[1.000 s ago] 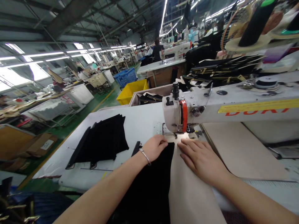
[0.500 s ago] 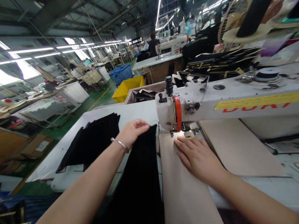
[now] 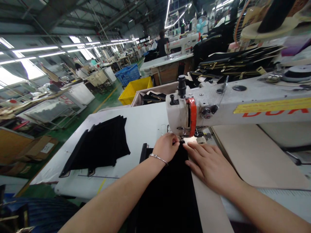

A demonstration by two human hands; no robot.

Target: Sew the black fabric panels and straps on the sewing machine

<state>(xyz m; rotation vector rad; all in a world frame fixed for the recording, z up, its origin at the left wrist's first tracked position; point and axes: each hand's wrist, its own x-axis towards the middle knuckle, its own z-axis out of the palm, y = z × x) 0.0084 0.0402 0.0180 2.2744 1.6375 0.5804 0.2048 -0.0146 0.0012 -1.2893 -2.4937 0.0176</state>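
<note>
My left hand (image 3: pixel 166 147), with a bracelet on its wrist, pinches the top edge of a black fabric panel (image 3: pixel 172 191) close to the needle area of the sewing machine (image 3: pixel 181 113). Beneath the black panel runs a beige panel (image 3: pixel 211 207), its right strip showing. My right hand (image 3: pixel 209 161) lies flat with fingers stretched over the beige panel, fingertips at the presser foot and beside the black edge. Where the two panels meet under the machine head is partly hidden by my fingers.
A stack of black pieces (image 3: pixel 102 145) lies on the table's left. More beige panels (image 3: pixel 257 155) rest under the machine arm. Behind stand a yellow crate (image 3: pixel 133 90), a blue basket (image 3: pixel 127 74) and a pile of black zippered pieces (image 3: pixel 233 64).
My left hand has moved right with the black panel, which now covers much of the beige panel up to the presser foot. My right hand stays nearly in place. The view has shifted slightly.
</note>
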